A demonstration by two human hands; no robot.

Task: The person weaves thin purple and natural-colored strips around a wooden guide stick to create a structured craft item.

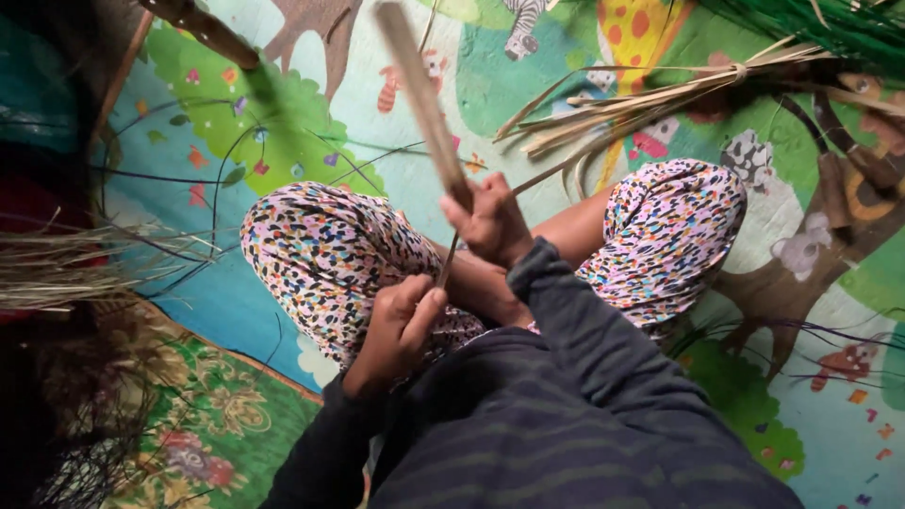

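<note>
The right hand (492,224) has its grip clamped on a long flat stick (421,99) held upright above the lap. The left hand (401,320) is closed around the stick's thin lower end. A bundle of dry reeds (641,106) lies on the play mat (396,170) near its far edge.

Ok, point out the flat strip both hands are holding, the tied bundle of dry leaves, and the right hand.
flat strip (419,90): head view, on its blurred upper length.
bundle of dry leaves (641,104): head view, on the stalks left of the tie.
right hand (490,224): head view, on the back of the fist.
</note>
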